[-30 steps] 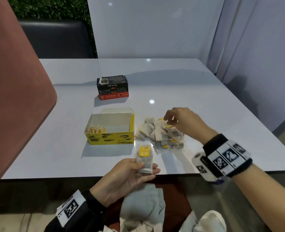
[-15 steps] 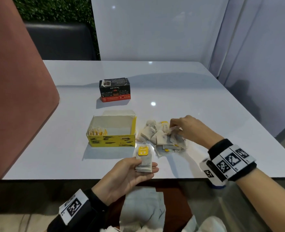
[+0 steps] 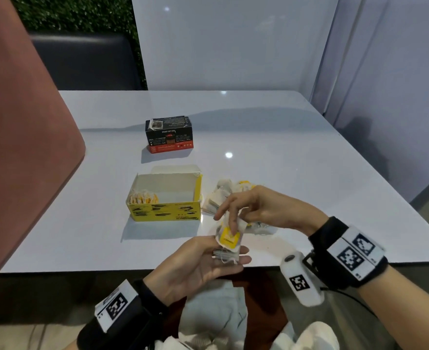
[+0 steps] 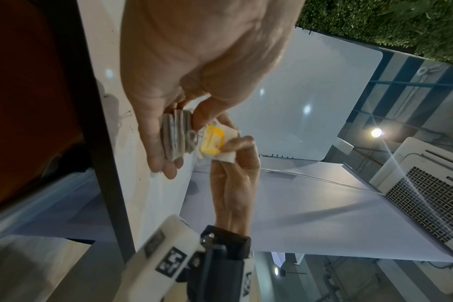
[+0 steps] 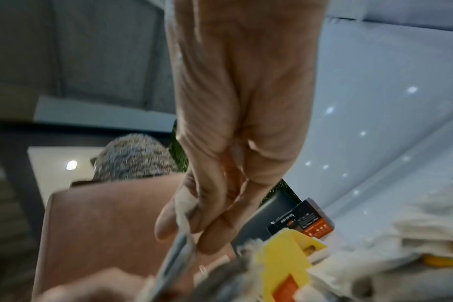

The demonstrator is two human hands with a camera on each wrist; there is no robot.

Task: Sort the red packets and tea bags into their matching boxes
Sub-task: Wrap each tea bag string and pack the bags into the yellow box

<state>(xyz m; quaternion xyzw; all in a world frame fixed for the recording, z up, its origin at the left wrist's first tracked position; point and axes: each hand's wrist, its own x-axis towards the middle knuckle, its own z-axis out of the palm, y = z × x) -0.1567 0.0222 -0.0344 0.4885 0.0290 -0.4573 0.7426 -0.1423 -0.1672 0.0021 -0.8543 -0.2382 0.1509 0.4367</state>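
Note:
My left hand (image 3: 223, 256) is palm up at the table's near edge and holds a small stack of tea bags (image 3: 227, 255) between thumb and fingers; the stack (image 4: 176, 134) shows edge-on in the left wrist view. My right hand (image 3: 230, 224) pinches one more tea bag with a yellow tag (image 3: 230, 239) and holds it right on top of that stack. A loose pile of tea bags (image 3: 221, 192) lies behind my hands. The open yellow box (image 3: 164, 210) has several tea bags at its left end. The black and red box (image 3: 169, 133) stands shut farther back.
The white table (image 3: 296, 173) has its near edge (image 3: 107, 269) just under my hands. A pink chair back (image 3: 26, 147) rises at the left. White wall panels (image 3: 233, 46) stand behind the table and along its right side.
My right hand left the loose pile with one tea bag and carried it toward me to the stack in my left hand. My left hand stayed at the table's edge.

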